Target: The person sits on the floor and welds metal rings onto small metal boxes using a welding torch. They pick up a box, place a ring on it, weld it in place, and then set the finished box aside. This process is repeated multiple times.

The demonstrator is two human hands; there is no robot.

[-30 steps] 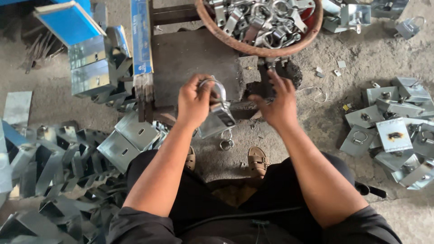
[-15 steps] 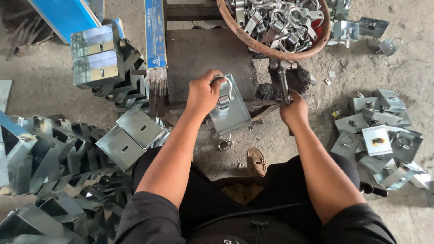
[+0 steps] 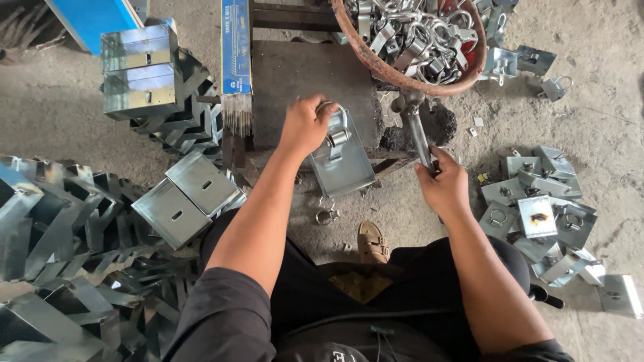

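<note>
**Plate on the block, lever in the other hand**

Hard to see much of the lever itself: the grey metal handle [image 3: 417, 131] ran up under the rusty rim of the round basin [image 3: 376, 64], so its top end was hidden, and the basin was cut off by the top edge. The lower end disappeared inside the right hand [image 3: 444, 188], which was wrapped tight around it. The left hand [image 3: 305, 126] was clamped on the top of a shiny galvanised plate [image 3: 343, 161] with a ring clasp on it, fingers covering that corner. The plate lay tilted on the front edge of the dark, flat work block [image 3: 302, 80], hanging partly over it.

Compared with half a second before, the plate sat in about the same spot and both hands had barely shifted; the right hand had been gripping the handle then too.

Everything was sheet metal: folded boxy channels [image 3: 137, 70] stacked far left, a messy pile of bent offcuts [image 3: 60, 255] along the left edge, flat finished plates [image 3: 537, 214] heaped on the gritty concrete to the right. One loose ring clip [image 3: 327, 214] lay below the plate, near a tan sandal [image 3: 373, 243].
</note>
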